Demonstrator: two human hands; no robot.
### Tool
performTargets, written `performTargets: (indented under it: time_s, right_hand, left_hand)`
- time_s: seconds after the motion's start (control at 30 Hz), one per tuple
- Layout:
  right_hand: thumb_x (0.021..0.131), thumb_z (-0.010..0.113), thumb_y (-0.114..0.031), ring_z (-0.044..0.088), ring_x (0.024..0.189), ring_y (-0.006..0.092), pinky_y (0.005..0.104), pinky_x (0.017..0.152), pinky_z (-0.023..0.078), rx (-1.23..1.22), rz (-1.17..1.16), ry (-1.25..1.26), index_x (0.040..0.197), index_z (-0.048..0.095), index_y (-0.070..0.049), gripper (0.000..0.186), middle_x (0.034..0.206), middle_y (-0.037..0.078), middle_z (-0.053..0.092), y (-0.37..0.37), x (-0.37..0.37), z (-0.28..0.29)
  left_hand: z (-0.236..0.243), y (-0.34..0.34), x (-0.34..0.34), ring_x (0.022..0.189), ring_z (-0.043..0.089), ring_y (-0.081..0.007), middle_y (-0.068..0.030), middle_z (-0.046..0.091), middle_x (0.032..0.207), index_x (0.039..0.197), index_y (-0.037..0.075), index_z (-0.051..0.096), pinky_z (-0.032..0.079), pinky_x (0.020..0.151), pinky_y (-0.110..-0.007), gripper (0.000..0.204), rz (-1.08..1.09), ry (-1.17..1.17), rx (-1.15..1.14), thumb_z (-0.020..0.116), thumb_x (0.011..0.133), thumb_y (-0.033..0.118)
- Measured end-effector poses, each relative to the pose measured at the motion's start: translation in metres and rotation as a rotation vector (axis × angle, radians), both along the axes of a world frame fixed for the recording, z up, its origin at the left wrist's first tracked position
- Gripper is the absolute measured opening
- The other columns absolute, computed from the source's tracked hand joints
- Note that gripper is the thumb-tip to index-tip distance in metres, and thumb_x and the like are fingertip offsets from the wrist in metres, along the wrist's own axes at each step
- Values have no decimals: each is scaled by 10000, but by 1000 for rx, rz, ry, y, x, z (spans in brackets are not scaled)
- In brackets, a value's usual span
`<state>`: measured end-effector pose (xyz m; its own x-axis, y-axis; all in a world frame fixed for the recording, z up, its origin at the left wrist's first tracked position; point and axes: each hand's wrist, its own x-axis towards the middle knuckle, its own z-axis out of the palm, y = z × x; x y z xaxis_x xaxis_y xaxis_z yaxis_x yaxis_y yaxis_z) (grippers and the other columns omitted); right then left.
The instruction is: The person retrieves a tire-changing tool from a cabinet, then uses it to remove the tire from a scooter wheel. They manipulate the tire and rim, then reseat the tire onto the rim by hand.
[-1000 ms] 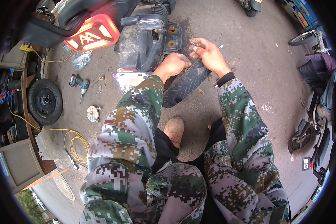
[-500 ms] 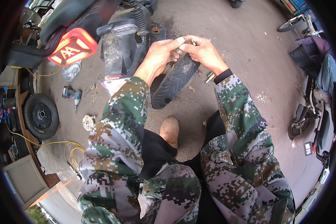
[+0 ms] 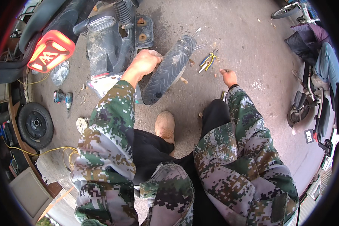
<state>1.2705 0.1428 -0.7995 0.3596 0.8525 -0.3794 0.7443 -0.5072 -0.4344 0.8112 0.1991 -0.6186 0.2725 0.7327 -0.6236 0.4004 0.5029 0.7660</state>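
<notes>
A small scooter wheel (image 3: 168,69) with a worn black tyre stands tilted on the ground in front of me. At its left side my left hand (image 3: 146,63) is closed against it, with the fingertips partly hidden by the tyre. Two thin metal rods (image 3: 197,32) stick out from the wheel's far right side. My right hand (image 3: 229,78) is off to the right, low over the ground, its fingers drawn together; whatever they may hold is too small to make out. Beyond it lie yellow-and-blue pliers (image 3: 211,60), with a short tool (image 3: 203,68) beside them.
The dusty scooter body (image 3: 105,49) with a lit red tail lamp (image 3: 51,51) stands at the far left. A cordless drill (image 3: 66,98), a spare wheel (image 3: 35,125) and a yellow hose (image 3: 66,150) are on the left. Another scooter (image 3: 316,109) is parked at the right.
My hands were together at the top of the wheel and have come apart. The left moved down its left side; the right swung away to the right, uncovering the rods and pliers.
</notes>
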Motion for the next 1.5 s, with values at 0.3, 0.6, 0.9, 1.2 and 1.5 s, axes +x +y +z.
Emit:
performTargets:
  time_s: [0.3,0.6,0.9,1.2,1.5]
  right_hand:
    - [1095,523,-269,670,1006,260,386,1000,537,299,124,944,1382,649,35,436,1037,113,677,91,-125,191]
    - [979,708,-237,687,956,216,366,889,535,188,835,414,1181,800,-68,279,1007,125,748,97,-283,243]
    - [810,823,-96,701,786,159,338,748,542,33,666,488,903,801,-33,115,805,79,759,96,-283,224]
    - [817,835,-111,715,810,173,353,784,552,5,729,433,926,809,-30,139,840,95,777,104,-278,220]
    - [827,825,-143,729,845,223,384,833,555,-43,900,357,965,825,-23,182,880,122,794,117,-272,228]
  left_hand:
    - [-8,-8,-11,841,692,-171,-79,774,986,1127,-12,793,561,770,-320,256,4,63,220,643,935,67]
    - [-7,-20,-6,781,662,-165,-93,762,916,1131,9,804,525,731,-335,258,72,32,253,679,913,66]
    - [-19,-18,0,761,647,-156,-77,739,836,1062,16,815,509,728,-348,208,98,96,242,724,895,102]
    - [-20,-17,-1,800,669,-166,-85,757,861,1069,18,815,519,762,-347,218,66,136,272,724,894,109]
    - [-15,-21,-2,867,688,-181,-98,784,954,1119,17,810,528,812,-336,252,80,44,267,716,899,97]
